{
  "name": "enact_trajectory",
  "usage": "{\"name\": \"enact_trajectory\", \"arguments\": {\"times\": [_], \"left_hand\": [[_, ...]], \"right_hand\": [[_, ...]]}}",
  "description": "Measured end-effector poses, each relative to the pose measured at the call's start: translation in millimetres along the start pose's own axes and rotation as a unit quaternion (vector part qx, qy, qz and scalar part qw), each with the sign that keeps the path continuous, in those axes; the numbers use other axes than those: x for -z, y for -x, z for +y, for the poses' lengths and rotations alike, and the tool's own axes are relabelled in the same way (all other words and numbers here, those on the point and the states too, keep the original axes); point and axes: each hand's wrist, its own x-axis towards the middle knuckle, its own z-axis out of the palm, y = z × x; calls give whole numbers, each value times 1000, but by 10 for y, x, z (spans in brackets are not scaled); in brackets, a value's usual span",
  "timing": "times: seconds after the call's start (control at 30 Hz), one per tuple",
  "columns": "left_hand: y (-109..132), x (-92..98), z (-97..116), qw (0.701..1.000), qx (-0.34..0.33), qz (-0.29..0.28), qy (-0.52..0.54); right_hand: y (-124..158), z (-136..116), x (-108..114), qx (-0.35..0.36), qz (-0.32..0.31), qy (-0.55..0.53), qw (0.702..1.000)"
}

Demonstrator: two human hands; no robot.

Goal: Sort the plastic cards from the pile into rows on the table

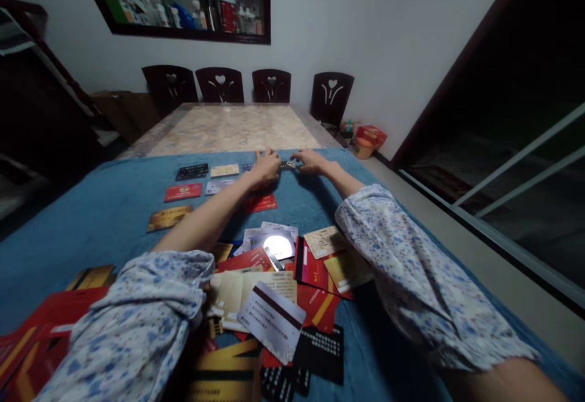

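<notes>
Near the far edge of the blue cloth (306, 210), a small dark flat piece with a shiny pattern (289, 165), seemingly a card, lies between my hands. My left hand (267, 167) is curled at its left end, fingertips partly hidden. At the right end, my right hand (309, 161) has its fingers bent onto it. A blue card (248, 167) shows just beside my left hand. Under my left wrist is a red card (261, 203). Further left lie a cream card (224, 170), a black card (192, 172), another red card (183, 192) and a gold card (169, 218).
A loose heap of cards, with a silver striped card (272, 321) on top, lies between my forearms. Red and gold folders or cards (50, 335) are at lower left. Beyond the cloth is the bare marble tabletop (237, 125), with dark chairs (272, 86) behind it.
</notes>
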Motion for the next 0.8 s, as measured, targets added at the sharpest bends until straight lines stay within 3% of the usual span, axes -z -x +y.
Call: {"name": "enact_trajectory", "arguments": {"times": [0.23, 0.8], "left_hand": [[250, 32, 183, 999, -33, 30, 19], [836, 73, 646, 995, -52, 52, 72]], "right_hand": [[409, -80, 52, 8, 44, -3, 999], [1334, -141, -109, 73, 137, -59, 986]]}}
